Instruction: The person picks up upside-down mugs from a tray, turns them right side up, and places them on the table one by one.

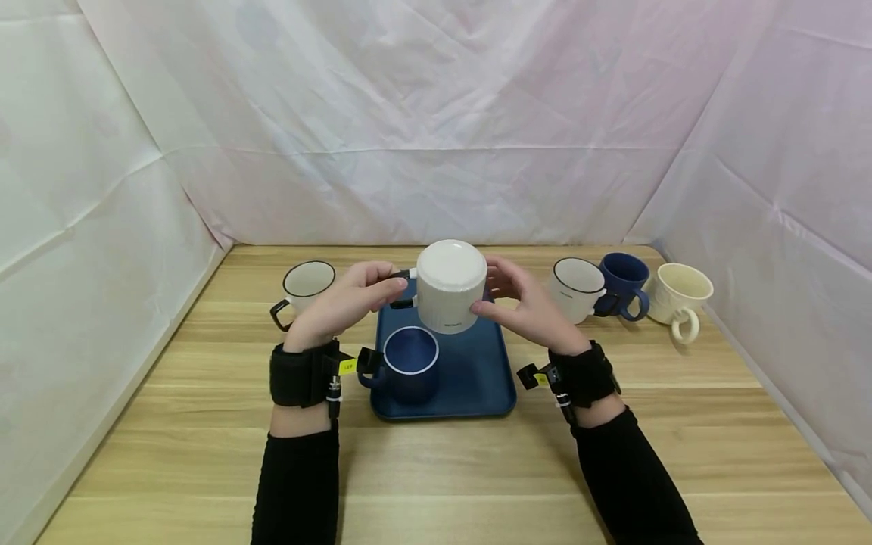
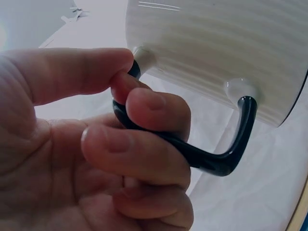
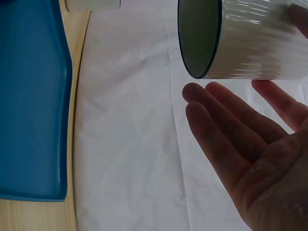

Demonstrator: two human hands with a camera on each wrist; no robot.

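A white mug point(image 1: 450, 291) with a dark rim and a black handle point(image 2: 211, 159) is held in the air above the blue tray point(image 1: 477, 371), tipped so its flat bottom faces me. My left hand point(image 1: 354, 299) pinches the handle between thumb and curled fingers point(image 2: 144, 103). My right hand point(image 1: 518, 303) is open on the mug's other side, its thumb against the wall and its fingers point(image 3: 226, 130) straight below the mug point(image 3: 250, 43). A dark blue mug point(image 1: 410, 363) stands upright on the tray's near left part.
On the wooden table, a white black-rimmed mug point(image 1: 308, 286) stands left of the tray. To the right stand another white mug point(image 1: 577, 288), a blue mug point(image 1: 623, 281) and a cream mug point(image 1: 681, 297). White cloth walls enclose the back and both sides.
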